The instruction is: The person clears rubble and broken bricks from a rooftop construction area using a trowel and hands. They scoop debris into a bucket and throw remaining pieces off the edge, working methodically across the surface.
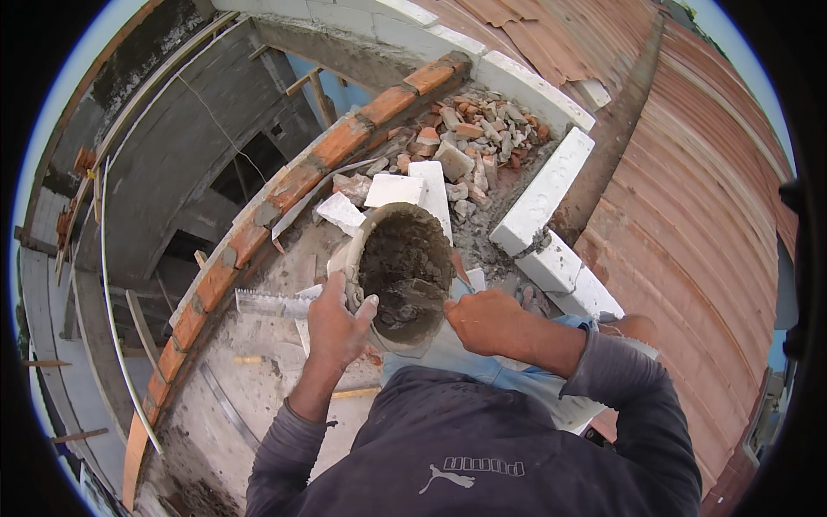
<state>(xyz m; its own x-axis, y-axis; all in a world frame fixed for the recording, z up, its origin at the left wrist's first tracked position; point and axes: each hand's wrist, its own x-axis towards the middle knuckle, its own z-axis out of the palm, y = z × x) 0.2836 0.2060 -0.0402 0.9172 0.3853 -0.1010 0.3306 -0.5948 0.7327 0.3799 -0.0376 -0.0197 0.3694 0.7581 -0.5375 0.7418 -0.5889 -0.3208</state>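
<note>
A round bucket (pixel 351 258) is tipped toward me, with wet grey mortar (pixel 401 254) inside. My left hand (pixel 336 320) grips its left side, thumb over the rim and fingers around the outside. At the opposite rim my right hand (pixel 485 320) is closed in a fist. What it holds looks like a trowel (pixel 419 295), its mortar-coated blade down in the bucket; the handle is hidden in the fist. A toothed metal blade (pixel 271 303) lies just left of my left hand. White blocks (pixel 394 190) rest beyond the bucket.
Broken brick and block rubble (pixel 482 142) is heaped ahead. A curved row of orange bricks (pixel 340 142) edges a deep drop on the left. White block walling (pixel 544 189) and a corrugated roof (pixel 689 224) lie right. A metal strip (pixel 228 403) is on the floor.
</note>
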